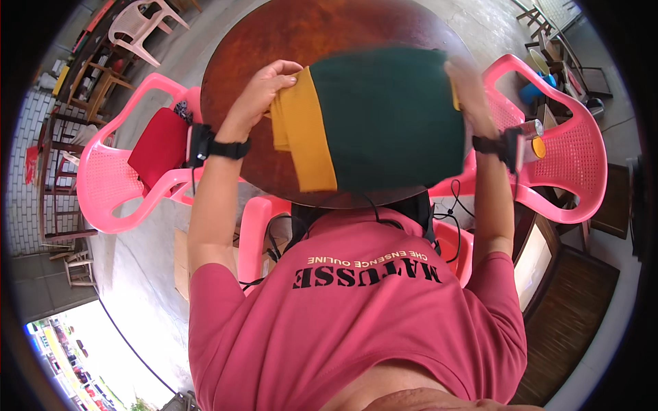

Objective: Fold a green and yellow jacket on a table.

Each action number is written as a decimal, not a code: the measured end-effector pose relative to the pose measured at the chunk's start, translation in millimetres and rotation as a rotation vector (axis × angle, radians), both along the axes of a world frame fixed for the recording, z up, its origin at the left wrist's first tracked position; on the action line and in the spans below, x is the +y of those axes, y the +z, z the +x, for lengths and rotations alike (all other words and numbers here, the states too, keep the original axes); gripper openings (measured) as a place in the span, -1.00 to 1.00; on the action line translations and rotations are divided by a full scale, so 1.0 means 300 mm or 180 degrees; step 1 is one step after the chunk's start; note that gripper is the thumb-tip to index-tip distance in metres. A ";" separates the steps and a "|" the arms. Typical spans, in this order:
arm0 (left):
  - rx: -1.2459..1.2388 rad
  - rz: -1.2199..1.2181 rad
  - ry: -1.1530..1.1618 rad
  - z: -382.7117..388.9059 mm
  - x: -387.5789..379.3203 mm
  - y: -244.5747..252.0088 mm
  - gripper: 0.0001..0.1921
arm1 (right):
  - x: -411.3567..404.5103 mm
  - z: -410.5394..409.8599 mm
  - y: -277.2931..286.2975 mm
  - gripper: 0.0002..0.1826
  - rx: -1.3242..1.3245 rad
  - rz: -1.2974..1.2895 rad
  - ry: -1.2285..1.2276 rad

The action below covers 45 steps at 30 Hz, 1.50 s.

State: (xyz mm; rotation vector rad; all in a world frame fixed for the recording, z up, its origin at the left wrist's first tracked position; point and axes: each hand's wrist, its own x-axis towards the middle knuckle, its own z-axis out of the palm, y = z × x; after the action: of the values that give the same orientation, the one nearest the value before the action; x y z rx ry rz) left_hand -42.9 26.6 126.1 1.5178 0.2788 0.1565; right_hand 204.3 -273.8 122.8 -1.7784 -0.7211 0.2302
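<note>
A folded dark green cloth garment (390, 118) with a ribbed yellow band (306, 133) at its left end is stretched between my hands above a round wooden table (257, 46). My left hand (270, 85) grips the top of the yellow band, thumb over the fabric. At the garment's upper right edge, my right hand (465, 87) is blurred; a bit of yellow shows beside it, and its fingers are partly hidden. Each wrist wears a black strap with a small device.
A pink plastic chair (118, 159) at the left holds a red cloth (162, 149). Another pink chair (570, 149) at the right carries a can (532, 128) and a yellow-lidded container (537, 148). Black cables (452, 216) hang near my waist.
</note>
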 end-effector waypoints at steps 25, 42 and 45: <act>0.0081 0.4839 0.0323 0.347 -0.353 -0.321 -0.40 | 0.188 0.011 -0.341 -0.34 -0.1925 -0.2270 0.0166; 0.0349 0.4959 0.1404 0.319 -0.299 -0.322 -0.43 | 0.201 0.068 -0.392 -0.25 -0.1372 -0.1811 -0.0389; 0.0545 0.4950 0.1437 0.264 -0.260 -0.321 -0.45 | 0.197 0.071 -0.383 -0.25 -0.1307 -0.1915 -0.0366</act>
State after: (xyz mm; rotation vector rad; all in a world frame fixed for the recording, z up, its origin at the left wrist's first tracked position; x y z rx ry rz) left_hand 36.2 -51.3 29.7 2.9904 0.7272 0.7189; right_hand 225.5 -214.6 7.8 -2.4767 -0.8951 -0.0058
